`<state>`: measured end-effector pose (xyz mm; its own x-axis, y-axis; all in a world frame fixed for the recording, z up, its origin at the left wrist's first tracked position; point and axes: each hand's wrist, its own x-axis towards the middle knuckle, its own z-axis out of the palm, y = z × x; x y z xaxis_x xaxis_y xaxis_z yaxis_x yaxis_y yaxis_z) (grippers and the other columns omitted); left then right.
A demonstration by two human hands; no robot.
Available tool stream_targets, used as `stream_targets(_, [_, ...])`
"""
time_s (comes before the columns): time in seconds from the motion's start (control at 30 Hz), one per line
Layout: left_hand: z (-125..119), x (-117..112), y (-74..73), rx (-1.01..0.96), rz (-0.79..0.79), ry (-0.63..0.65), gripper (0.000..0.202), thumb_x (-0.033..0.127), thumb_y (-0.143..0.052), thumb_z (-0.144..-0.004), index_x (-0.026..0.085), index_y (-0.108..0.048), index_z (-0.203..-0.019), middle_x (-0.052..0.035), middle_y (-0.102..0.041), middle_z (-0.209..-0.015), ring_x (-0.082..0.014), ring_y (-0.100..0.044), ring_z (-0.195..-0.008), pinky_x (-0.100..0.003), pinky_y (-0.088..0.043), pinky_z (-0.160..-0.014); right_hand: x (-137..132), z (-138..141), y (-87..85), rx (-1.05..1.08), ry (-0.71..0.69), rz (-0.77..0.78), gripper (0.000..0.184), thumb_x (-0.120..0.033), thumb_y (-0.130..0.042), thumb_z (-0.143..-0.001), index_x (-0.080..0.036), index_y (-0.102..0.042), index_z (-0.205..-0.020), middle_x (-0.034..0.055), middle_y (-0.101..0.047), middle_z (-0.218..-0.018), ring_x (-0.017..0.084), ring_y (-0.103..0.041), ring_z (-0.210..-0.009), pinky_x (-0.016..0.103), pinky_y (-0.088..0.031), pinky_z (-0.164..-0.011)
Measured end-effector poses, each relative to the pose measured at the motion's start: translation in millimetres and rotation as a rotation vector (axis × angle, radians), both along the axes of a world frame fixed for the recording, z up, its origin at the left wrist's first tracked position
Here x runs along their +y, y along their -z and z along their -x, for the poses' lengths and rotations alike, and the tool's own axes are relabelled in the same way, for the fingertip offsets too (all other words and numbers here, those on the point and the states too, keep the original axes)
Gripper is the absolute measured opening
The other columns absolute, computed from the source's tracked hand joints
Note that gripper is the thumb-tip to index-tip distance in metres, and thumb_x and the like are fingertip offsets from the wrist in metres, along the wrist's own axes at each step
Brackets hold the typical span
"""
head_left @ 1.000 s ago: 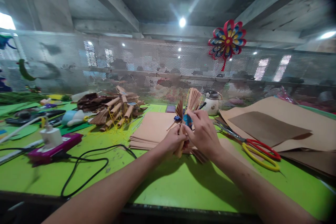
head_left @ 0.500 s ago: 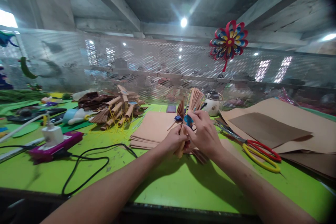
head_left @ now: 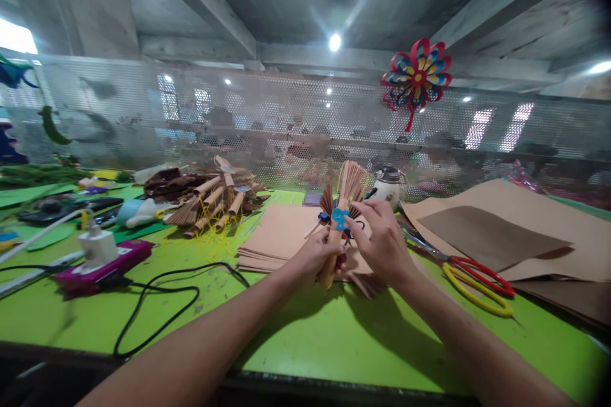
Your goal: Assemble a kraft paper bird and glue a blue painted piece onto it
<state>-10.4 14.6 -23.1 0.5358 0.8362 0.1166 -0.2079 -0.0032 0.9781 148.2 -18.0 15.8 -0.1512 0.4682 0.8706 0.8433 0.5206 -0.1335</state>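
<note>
My left hand (head_left: 319,255) is closed around a rolled brown paper tube with a pleated, fan-like top (head_left: 354,179). A small blue cut-out (head_left: 340,219) lies against the front of the tube, above my left fingers. Just to its right is my right hand (head_left: 384,238), thumb and fingers apart, with the fingertips at or very near the cut-out's edge; whether they touch it I cannot tell. Behind the tube lies a stack of brown paper sheets (head_left: 272,235). More pleated brown paper shows below my right hand, partly hidden.
Bundled brown paper rolls with yellow ties (head_left: 222,197) lie left of the stack. Scissors with red and yellow handles (head_left: 477,283) and large brown sheets (head_left: 520,216) are on the right. A purple power strip (head_left: 107,267) with a black cable sits left. A white jar (head_left: 387,187) stands behind.
My right hand has drawn back slightly to the right, its fingers spreading away from the blue cut-out, which now shows more fully. My left hand keeps hold of the paper roll.
</note>
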Motion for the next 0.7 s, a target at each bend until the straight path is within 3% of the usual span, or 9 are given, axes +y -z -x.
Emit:
stream_targets(0.13, [0.0, 2.6, 1.9, -0.008, 0.036, 0.012, 0.017, 0.019, -0.063, -0.093, 0.014, -0.058, -0.109, 0.0039, -0.057, -0.072, -0.0096, -0.056, -0.057, -0.020, -0.046, -0.051, 3.1, -3.8, 3.2, 0.013, -0.009, 0.021, 0.028, -0.023, -0.055, -0.095, -0.011, -0.065, -0.118, 0.0167, -0.060, -0.107, 0.031, -0.056, -0.103, 0.049, -0.049, -0.091])
stream_targets(0.37, [-1.0, 3.2, 3.0, -0.018, 0.030, -0.003, 0.012, 0.024, -0.062, -0.096, 0.013, -0.060, -0.100, 0.0031, -0.058, -0.074, -0.0082, -0.055, -0.056, -0.020, -0.047, -0.050, -1.0, 1.4, 3.9, -0.068, -0.068, 0.045, 0.031, -0.020, -0.060, -0.093, -0.013, -0.064, -0.122, 0.0159, -0.059, -0.110, 0.031, -0.053, -0.106, 0.049, -0.047, -0.094])
stream_targets(0.7, [0.3, 5.3, 4.0, -0.043, 0.048, -0.018, 0.016, 0.028, -0.062, -0.097, 0.013, -0.062, -0.102, 0.0008, -0.061, -0.081, -0.0087, -0.056, -0.061, -0.021, -0.050, -0.053, 5.6, 1.5, 10.5, -0.052, -0.054, 0.085, 0.040, -0.024, -0.062, -0.092, -0.007, -0.059, -0.128, 0.0181, -0.059, -0.111, 0.032, -0.051, -0.107, 0.049, -0.047, -0.095])
